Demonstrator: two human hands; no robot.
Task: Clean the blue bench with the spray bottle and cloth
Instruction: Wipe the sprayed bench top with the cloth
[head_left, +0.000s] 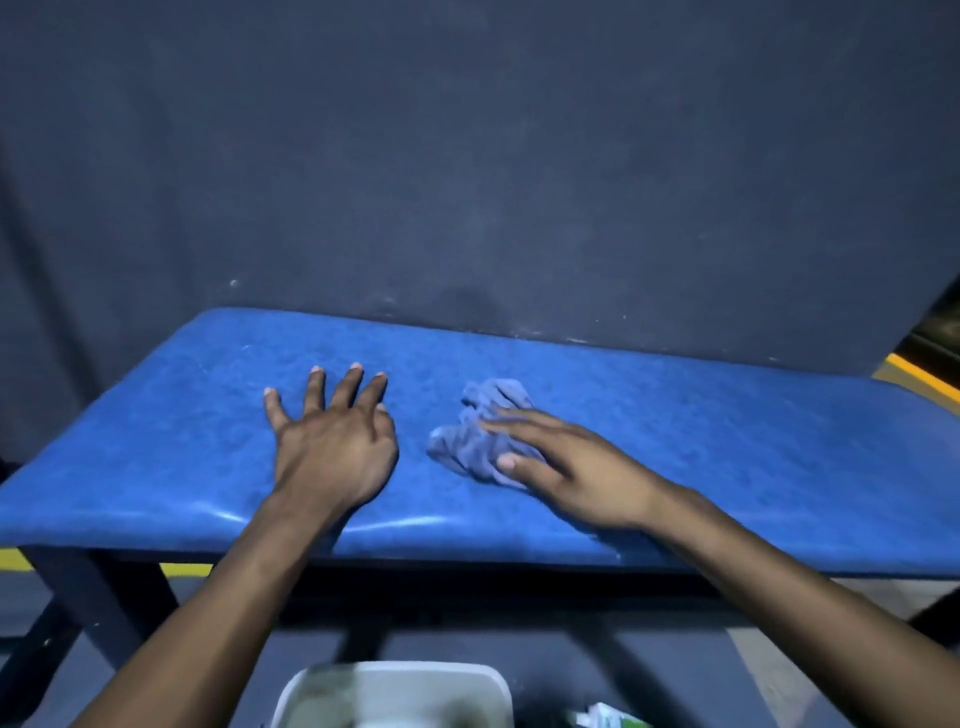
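Nearest the camera, at the bottom edge, sits a white rectangular tub (395, 693) on the floor, with a small green-and-white object (608, 719) just to its right, too cropped to identify. Two bare forearms reach forward from either side over the tub to the padded blue surface (727, 457), whose dark frame legs show beneath its front edge.

The left hand (332, 447) lies palm down on the surface with fingers spread wide, grasping nothing. The right hand (561, 462) is also flat and unclenched, its fingers stretched leftward and pressing on a crumpled blue-grey cloth (478, 431), which lies on the middle of the surface between the two hands. The hand's thumb rests on the cloth's near edge.

Behind the surface rises a dark blue-grey wall (467, 156). A yellow stripe (919, 376) shows at the far right.
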